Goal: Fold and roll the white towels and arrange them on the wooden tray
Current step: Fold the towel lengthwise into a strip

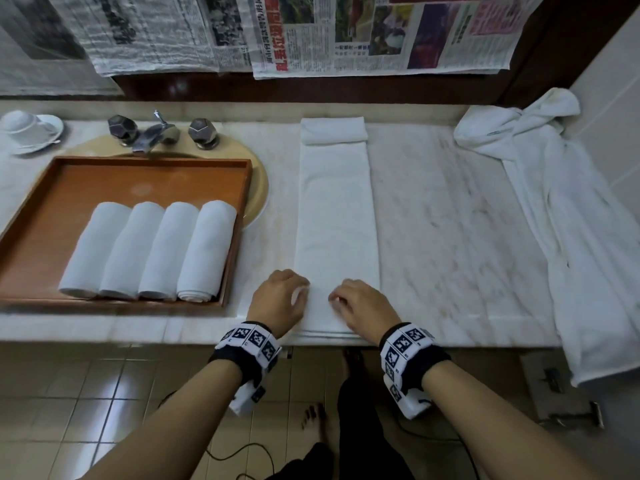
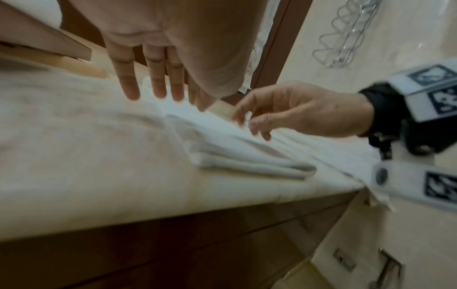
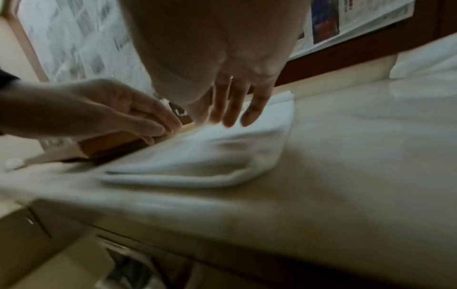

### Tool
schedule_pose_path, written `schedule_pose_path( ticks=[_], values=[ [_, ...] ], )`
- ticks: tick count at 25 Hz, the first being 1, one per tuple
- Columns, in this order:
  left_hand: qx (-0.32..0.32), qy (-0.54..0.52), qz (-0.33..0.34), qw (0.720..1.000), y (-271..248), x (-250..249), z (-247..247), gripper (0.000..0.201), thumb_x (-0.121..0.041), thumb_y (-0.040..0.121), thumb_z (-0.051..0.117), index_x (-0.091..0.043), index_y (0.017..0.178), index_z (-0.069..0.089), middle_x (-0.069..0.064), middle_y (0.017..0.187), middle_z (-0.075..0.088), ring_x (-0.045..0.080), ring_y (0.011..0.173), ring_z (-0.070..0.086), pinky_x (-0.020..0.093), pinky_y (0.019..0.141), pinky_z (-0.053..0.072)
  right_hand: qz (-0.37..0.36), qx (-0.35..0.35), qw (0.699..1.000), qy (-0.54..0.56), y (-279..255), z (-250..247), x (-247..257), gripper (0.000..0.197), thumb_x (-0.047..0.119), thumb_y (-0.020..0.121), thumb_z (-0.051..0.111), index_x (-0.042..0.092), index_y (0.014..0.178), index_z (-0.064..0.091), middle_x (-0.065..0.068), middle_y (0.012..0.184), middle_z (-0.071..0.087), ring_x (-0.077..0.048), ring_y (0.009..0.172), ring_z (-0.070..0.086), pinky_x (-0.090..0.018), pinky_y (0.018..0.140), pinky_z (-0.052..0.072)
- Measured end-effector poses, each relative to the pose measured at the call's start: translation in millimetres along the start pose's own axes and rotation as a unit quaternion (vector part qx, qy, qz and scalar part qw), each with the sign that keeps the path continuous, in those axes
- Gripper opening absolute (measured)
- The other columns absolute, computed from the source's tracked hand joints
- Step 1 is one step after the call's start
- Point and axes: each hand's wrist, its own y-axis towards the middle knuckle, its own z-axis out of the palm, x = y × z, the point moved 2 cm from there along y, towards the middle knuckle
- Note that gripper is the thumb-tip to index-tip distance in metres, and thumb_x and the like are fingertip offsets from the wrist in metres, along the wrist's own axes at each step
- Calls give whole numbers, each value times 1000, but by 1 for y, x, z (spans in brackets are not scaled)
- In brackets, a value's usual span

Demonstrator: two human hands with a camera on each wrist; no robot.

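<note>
A long white towel (image 1: 336,220), folded into a narrow strip, lies on the marble counter (image 1: 450,220), and its far end is doubled over. Both my hands are at its near end by the counter's front edge. My left hand (image 1: 298,292) is over the strip's left edge, its fingers (image 2: 158,84) straight and pointing down at the cloth (image 2: 235,148). My right hand (image 1: 341,297) touches the towel (image 3: 210,156) with relaxed fingers (image 3: 232,109). Neither hand grips it. To the left, the wooden tray (image 1: 138,181) holds several rolled white towels (image 1: 149,251) side by side.
The tray sits over a sink (image 1: 258,188) with a faucet (image 1: 152,133) behind it. A cup on a saucer (image 1: 27,129) stands at the far left. More loose white cloth (image 1: 554,202) lies heaped along the counter's right side. Newspapers (image 1: 346,29) hang on the wall.
</note>
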Motion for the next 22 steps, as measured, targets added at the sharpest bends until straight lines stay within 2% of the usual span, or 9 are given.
schedule_pose_path(
  ticks=[2,4,5,7,9,11,14,19,22],
  values=[
    [63,-6,5,998,-8,-7,-1,31,-49,80,55,-24,90,71,-10,86,64,12,84,57,35,71,52,10,54,998,16,-16,4,-1,28,43,83,69,19,98,66,9,91,54,-12,89,54,-30,78,47],
    [150,60,41,986,-16,-9,0,51,-67,70,50,-26,93,69,-12,88,61,10,87,53,29,69,46,5,69,998,-13,-25,6,-10,36,47,75,74,21,98,63,11,91,52,-9,88,50,-26,76,43],
    [166,87,61,980,-19,-8,1,56,-70,66,49,-26,95,68,-12,90,61,10,89,51,26,67,43,2,63,998,-21,-28,6,-13,35,43,75,75,20,97,63,10,93,54,-10,89,50,-27,76,43],
    [170,99,68,978,-23,-8,1,49,-64,66,56,-26,95,67,-12,92,60,10,91,49,25,66,41,-1,56,998,-21,-32,4,-16,28,35,77,74,18,97,64,6,96,57,-12,91,52,-30,78,45],
    [173,98,56,978,-22,-8,0,32,-50,72,66,-25,92,68,-13,91,60,9,92,49,26,68,43,0,50,999,-21,-36,0,-17,21,29,79,70,17,97,68,4,96,61,-14,91,55,-33,80,47],
    [191,97,46,976,-21,-8,-3,19,-38,76,67,-25,90,69,-12,90,60,9,91,50,27,72,45,5,42,999,-27,-40,-4,-21,18,24,81,66,16,96,71,4,95,64,-15,91,57,-34,81,49],
    [200,57,34,978,-22,-4,-4,14,-26,79,67,-20,91,71,-10,86,59,10,83,52,24,72,43,23,34,999,-24,-46,-11,-31,19,20,81,64,18,97,75,5,94,68,-15,91,60,-29,81,48],
    [200,23,11,980,-17,0,-10,16,-25,88,68,-17,100,74,-4,93,68,7,79,54,18,74,42,53,32,998,4,-46,-20,-35,19,21,89,61,18,101,74,5,98,70,-12,92,61,-24,86,46],
    [194,13,-20,981,-13,0,-9,13,-24,89,68,-17,99,70,-4,89,68,7,78,57,16,73,42,93,28,995,35,-46,-21,-39,14,19,90,60,20,97,72,5,95,69,-12,89,61,-25,85,49]
  ],
)
